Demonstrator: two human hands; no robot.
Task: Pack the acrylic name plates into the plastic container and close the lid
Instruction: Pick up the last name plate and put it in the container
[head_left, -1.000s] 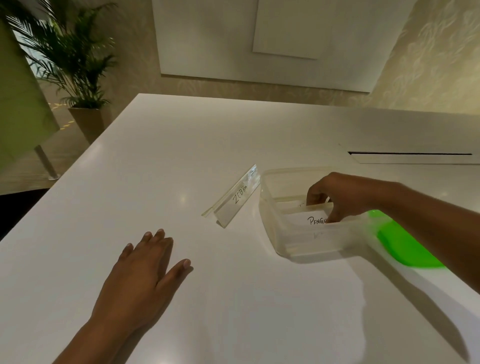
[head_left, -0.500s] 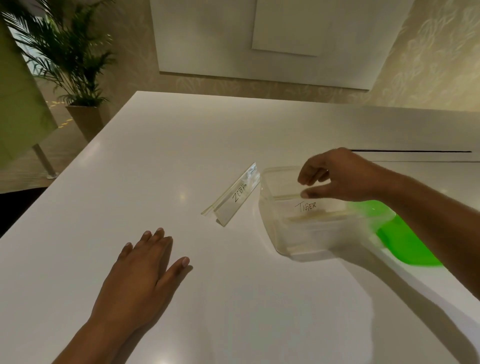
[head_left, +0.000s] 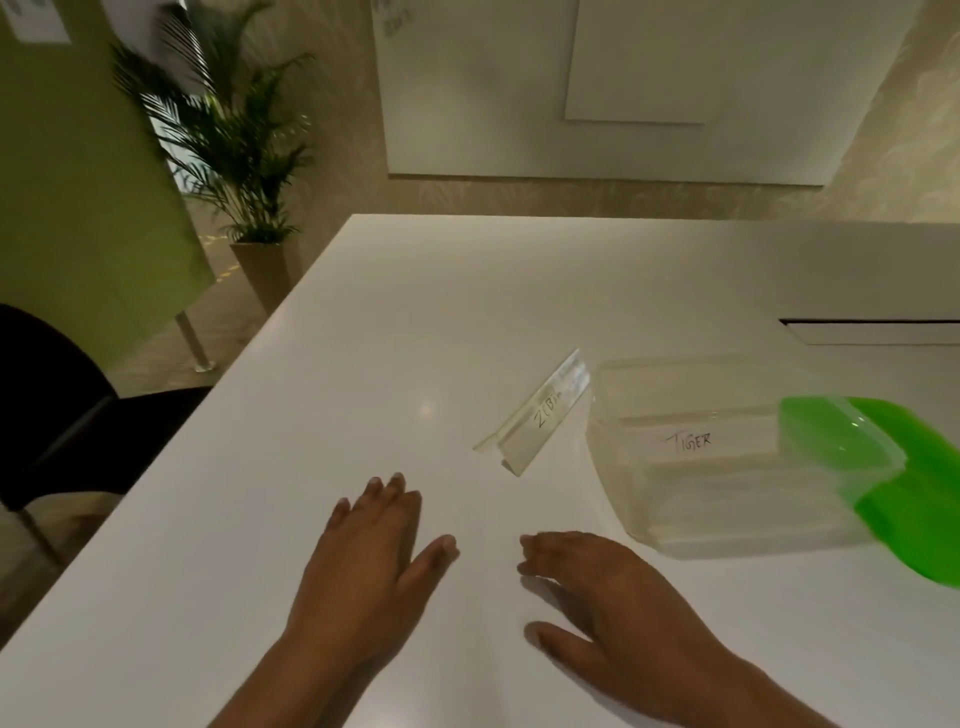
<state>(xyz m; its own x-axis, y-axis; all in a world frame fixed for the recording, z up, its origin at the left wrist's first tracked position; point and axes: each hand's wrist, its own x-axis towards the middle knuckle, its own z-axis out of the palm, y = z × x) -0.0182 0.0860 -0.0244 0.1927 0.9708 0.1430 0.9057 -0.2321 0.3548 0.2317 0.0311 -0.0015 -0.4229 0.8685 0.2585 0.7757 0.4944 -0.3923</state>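
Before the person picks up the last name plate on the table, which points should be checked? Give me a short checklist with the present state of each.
1. Left hand free: ok, flat on the table, holding nothing.
2. Right hand free: ok, empty.
3. Zebra name plate reachable: ok, lies alone beside the container.
4. Plastic container open: ok, no lid on it.
5. Room inside above the Tiger plate: cannot tell.
6. Green lid at hand: ok, beside the container, partly under it.
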